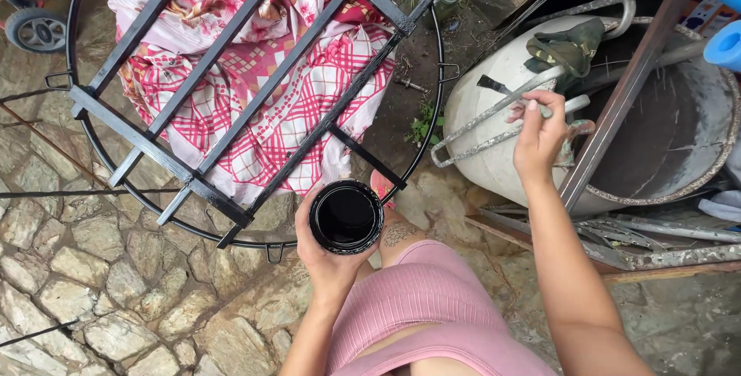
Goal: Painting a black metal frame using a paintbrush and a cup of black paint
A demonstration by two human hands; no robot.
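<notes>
My left hand (320, 256) holds a round open can of black paint (346, 216) in front of my pink shorts. My right hand (539, 135) is raised to the right and grips a thin paintbrush (494, 87) with a black tip pointing left. The brush tip hovers over the grey drum of a cement mixer (478, 125). A black round metal frame with crossing bars (231, 90) lies on the ground to the left, just beyond the can.
A pink and white checked cloth (255, 106) lies under the metal frame on stone paving (93, 268). A green glove (567, 48) hangs on the mixer. A rusty metal bar (617, 106) leans across the mixer. A wheel (35, 30) sits at top left.
</notes>
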